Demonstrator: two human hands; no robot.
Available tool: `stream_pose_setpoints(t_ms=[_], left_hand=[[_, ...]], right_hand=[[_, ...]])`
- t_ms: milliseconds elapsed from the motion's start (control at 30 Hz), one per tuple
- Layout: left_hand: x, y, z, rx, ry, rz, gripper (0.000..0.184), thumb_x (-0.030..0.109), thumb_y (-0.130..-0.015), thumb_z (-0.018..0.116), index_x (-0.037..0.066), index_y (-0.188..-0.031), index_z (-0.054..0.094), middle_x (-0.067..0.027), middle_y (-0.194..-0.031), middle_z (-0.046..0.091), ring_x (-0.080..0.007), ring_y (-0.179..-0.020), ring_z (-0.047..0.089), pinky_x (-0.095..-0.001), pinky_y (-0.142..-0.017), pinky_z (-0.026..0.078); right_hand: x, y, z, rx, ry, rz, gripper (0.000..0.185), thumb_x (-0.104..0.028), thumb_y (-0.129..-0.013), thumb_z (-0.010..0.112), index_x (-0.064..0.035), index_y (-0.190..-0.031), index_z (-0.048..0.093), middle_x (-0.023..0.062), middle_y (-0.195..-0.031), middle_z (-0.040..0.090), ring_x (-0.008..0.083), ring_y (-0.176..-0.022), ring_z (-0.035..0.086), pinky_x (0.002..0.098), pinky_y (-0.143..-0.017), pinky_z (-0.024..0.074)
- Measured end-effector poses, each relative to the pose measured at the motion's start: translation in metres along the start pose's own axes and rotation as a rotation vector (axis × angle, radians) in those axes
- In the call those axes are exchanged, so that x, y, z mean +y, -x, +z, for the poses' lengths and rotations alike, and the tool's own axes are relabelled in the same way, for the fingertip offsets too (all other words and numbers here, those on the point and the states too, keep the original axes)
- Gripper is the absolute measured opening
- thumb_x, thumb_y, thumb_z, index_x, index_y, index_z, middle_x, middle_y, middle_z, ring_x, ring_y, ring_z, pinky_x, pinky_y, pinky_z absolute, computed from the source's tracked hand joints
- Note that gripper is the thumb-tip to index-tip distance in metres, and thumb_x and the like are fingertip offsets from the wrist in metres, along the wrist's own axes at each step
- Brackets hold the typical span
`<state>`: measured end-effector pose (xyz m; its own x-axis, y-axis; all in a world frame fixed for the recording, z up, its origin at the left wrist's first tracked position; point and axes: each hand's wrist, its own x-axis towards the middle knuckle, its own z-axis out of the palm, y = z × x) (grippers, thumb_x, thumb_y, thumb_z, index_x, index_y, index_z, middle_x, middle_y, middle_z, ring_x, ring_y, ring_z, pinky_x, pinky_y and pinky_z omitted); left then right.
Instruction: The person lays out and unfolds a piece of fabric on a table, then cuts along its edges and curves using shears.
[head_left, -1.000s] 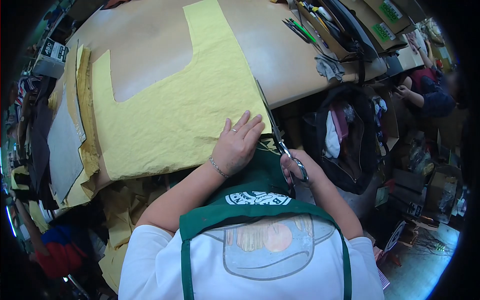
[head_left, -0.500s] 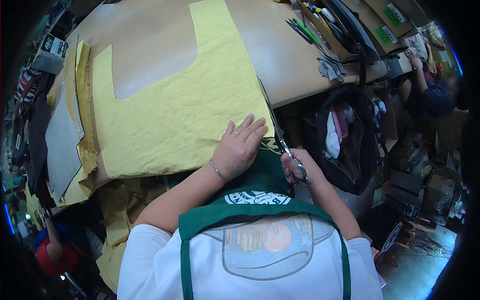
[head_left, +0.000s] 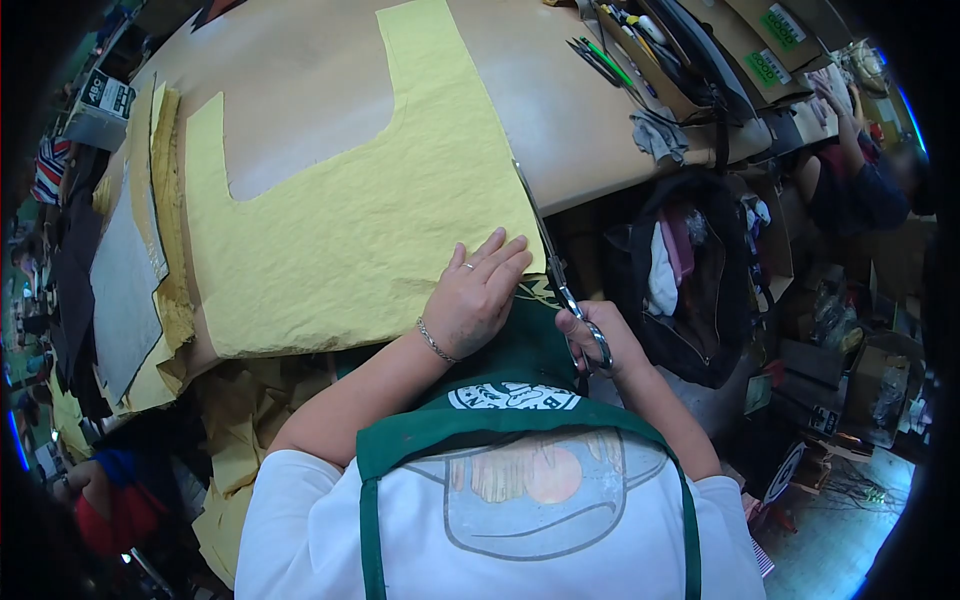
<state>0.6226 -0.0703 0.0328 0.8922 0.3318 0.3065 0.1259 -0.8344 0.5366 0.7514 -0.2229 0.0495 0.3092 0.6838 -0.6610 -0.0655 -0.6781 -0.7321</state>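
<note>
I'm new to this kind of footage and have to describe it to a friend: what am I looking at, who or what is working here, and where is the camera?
There is no robot: these are a person's bare hands. All three pictures come from one camera worn on the head, looking down, so the person's green apron shows below.

The left hand lies spread on a large yellow sheet, which covers part of a table. The right hand holds scissors, their blades along the sheet's right edge.

Farther off on the table are pens and a grey cloth.
</note>
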Motion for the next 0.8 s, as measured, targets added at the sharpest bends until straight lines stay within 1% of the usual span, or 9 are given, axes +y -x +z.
stream_pose_setpoints(t_ms=[100, 300, 500, 633, 733, 800], left_hand=[[0.000, 0.000, -0.001, -0.002, 0.018, -0.004, 0.029, 0.003, -0.079, 0.052, 0.005, -0.108, 0.049, -0.0106, -0.116, 0.052, -0.0289, -0.111, 0.047, -0.0508, -0.084, 0.040], [0.003, 0.005, -0.002, -0.024, 0.051, 0.037, 0.032, 0.001, -0.077, 0.052, 0.003, -0.108, 0.048, -0.0120, -0.115, 0.051, -0.0304, -0.111, 0.046, -0.0498, -0.083, 0.041], [0.006, 0.010, -0.008, -0.051, 0.070, 0.042, 0.033, 0.000, -0.075, 0.052, 0.003, -0.108, 0.048, -0.0123, -0.116, 0.050, -0.0303, -0.112, 0.046, -0.0502, -0.084, 0.040], [0.005, 0.010, -0.007, -0.058, 0.084, 0.039, 0.033, 0.000, -0.076, 0.052, 0.003, -0.109, 0.048, -0.0121, -0.116, 0.050, -0.0302, -0.112, 0.046, -0.0507, -0.085, 0.040], [0.005, 0.010, -0.008, -0.058, 0.073, 0.047, 0.032, -0.001, -0.076, 0.052, 0.002, -0.108, 0.048, -0.0130, -0.115, 0.051, -0.0315, -0.111, 0.046, -0.0482, -0.085, 0.041], [0.004, 0.010, -0.007, -0.038, 0.109, 0.058, 0.031, -0.002, -0.076, 0.052, 0.001, -0.107, 0.049, -0.0147, -0.113, 0.052, -0.0328, -0.110, 0.047, -0.0449, -0.085, 0.042]], right_hand=[[0.000, -0.001, -0.002, -0.033, 0.021, 0.014, 0.065, -0.070, -0.063, 0.052, -0.0049, -0.068, 0.048, 0.0000, -0.050, 0.046, 0.0082, -0.040, 0.049, 0.0217, -0.038, 0.0402], [-0.008, -0.015, -0.004, -0.092, -0.064, -0.019, 0.067, -0.070, -0.064, 0.051, -0.0034, -0.073, 0.049, 0.0018, -0.055, 0.048, 0.0097, -0.046, 0.051, 0.0232, -0.043, 0.0423], [-0.008, -0.023, -0.003, -0.076, -0.071, -0.001, 0.073, -0.073, -0.062, 0.049, -0.0017, -0.076, 0.050, 0.0025, -0.056, 0.048, 0.0105, -0.047, 0.051, 0.0234, -0.043, 0.0427], [-0.010, -0.020, 0.000, -0.027, -0.045, -0.014, 0.071, -0.073, -0.061, 0.049, -0.0023, -0.071, 0.049, 0.0022, -0.054, 0.048, 0.0100, -0.044, 0.050, 0.0231, -0.041, 0.0421], [-0.007, -0.019, 0.003, 0.009, -0.025, -0.025, 0.069, -0.072, -0.062, 0.050, -0.0030, -0.067, 0.048, 0.0016, -0.052, 0.047, 0.0093, -0.041, 0.049, 0.0224, -0.039, 0.0410], [-0.008, -0.016, 0.005, 0.029, -0.010, -0.039, 0.067, -0.071, -0.063, 0.051, -0.0035, -0.064, 0.048, 0.0011, -0.050, 0.046, 0.0088, -0.040, 0.049, 0.0219, -0.038, 0.0403]])
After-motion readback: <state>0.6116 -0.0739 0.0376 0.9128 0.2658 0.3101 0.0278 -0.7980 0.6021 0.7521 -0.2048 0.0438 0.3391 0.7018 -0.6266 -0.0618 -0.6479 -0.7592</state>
